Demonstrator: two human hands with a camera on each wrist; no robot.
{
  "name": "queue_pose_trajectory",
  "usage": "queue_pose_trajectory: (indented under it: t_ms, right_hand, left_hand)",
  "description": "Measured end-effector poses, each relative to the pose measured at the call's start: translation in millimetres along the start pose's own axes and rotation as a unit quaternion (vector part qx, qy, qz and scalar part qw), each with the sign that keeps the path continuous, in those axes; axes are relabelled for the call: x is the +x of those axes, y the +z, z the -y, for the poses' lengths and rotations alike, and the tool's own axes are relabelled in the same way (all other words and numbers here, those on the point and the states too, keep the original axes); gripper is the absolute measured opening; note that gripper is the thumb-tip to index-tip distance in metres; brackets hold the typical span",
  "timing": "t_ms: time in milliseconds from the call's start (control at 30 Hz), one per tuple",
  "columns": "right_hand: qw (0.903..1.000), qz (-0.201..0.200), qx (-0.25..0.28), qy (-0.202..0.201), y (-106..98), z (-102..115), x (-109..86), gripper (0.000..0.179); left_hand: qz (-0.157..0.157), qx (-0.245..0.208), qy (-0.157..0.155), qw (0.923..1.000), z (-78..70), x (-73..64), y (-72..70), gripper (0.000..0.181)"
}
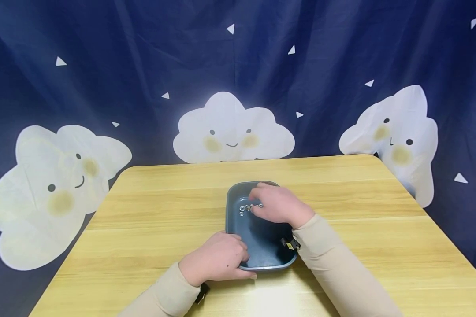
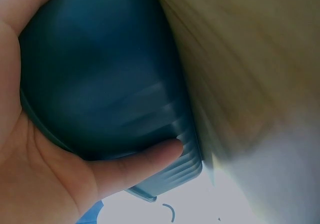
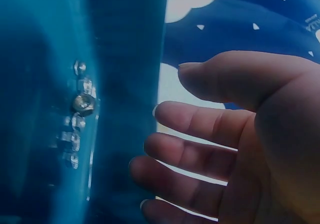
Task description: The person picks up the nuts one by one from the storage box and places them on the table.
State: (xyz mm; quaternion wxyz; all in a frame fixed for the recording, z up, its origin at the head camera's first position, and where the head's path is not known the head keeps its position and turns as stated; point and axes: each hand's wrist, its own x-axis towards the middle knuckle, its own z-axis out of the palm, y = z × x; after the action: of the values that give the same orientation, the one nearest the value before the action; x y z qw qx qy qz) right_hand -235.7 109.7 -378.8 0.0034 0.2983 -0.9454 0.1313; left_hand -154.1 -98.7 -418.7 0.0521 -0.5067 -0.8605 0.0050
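Observation:
A deep dark blue-grey tray [image 1: 262, 246] with rounded corners stands on the table. My left hand [image 1: 220, 257] grips its near left corner, with fingers over the rim and the thumb [image 2: 140, 166] along the outer wall. Inside, toward the far end, lie several small shiny metal nuts [image 1: 242, 208]; one brass-tinted nut [image 3: 83, 104] stands out among the silvery ones in the right wrist view. My right hand [image 1: 277, 203] hovers over the far right part of the tray, close to the nuts. Its fingers are apart from the thumb, with nothing between them.
The light wood table [image 1: 162, 211] extends on both sides of the tray. Behind it hangs a dark blue curtain [image 1: 321, 66] printed with white smiling clouds and small triangles. A small black device [image 1: 291, 243] sits at the right wrist.

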Motion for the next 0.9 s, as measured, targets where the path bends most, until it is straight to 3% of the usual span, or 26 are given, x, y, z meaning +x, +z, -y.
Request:
queue_pose_trajectory:
  t_ms: [600, 900]
  right_hand:
    - [0.9945, 0.080, -0.057, 0.038, 22.7, -9.3, 10.3, 0.033]
    - [0.9907, 0.097, -0.087, 0.036, 25.6, -10.4, 11.6, 0.007]
  left_hand:
    - [-0.001, 0.012, -0.001, 0.9999, 0.5, 0.1, 0.5, 0.047]
    - [-0.007, 0.011, 0.001, 0.9999, 0.0, -0.1, -0.1, 0.048]
